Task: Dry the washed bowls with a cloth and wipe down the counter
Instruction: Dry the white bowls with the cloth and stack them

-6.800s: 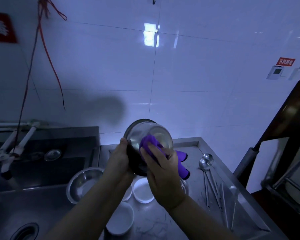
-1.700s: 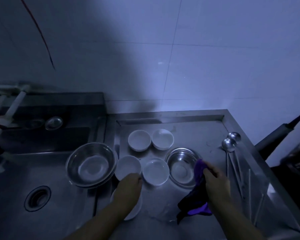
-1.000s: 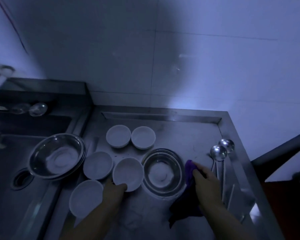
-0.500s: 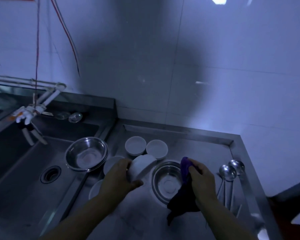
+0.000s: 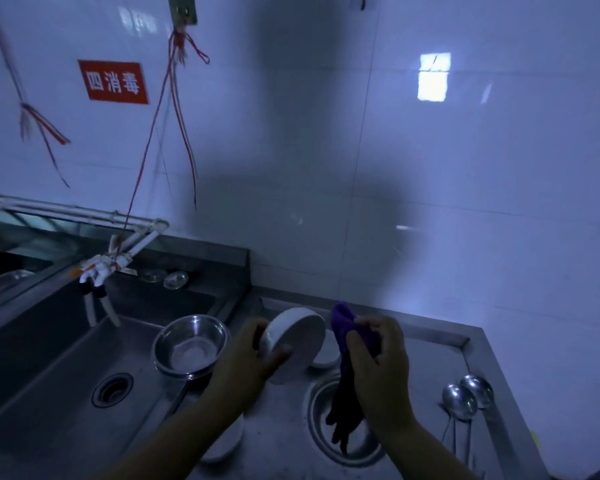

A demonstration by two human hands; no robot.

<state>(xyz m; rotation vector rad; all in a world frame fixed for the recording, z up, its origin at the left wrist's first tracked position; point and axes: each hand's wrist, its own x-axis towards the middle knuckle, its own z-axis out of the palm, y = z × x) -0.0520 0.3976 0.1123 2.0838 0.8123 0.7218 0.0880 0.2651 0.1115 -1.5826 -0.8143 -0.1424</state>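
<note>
My left hand (image 5: 248, 355) grips a small white bowl (image 5: 297, 341) by its rim and holds it tilted above the steel counter (image 5: 281, 431). My right hand (image 5: 378, 362) holds a purple cloth (image 5: 343, 327) just right of the bowl; the cloth's dark tail hangs down over a steel bowl (image 5: 317, 410) on the counter. Another white bowl (image 5: 326, 358) sits behind the raised one, and a further white bowl (image 5: 226, 441) shows under my left forearm. Other bowls are hidden by my hands.
A stack of steel bowls (image 5: 191, 346) sits at the sink's right edge. The sink (image 5: 66, 386) with its drain (image 5: 112, 389) lies left, a tap (image 5: 97, 271) above it. Two steel ladles (image 5: 465, 400) lie at the counter's right. A tiled wall rises behind.
My left hand has lifted the white bowl higher and tilted it more. My right hand has raised the cloth up beside it. The camera has tipped upward.
</note>
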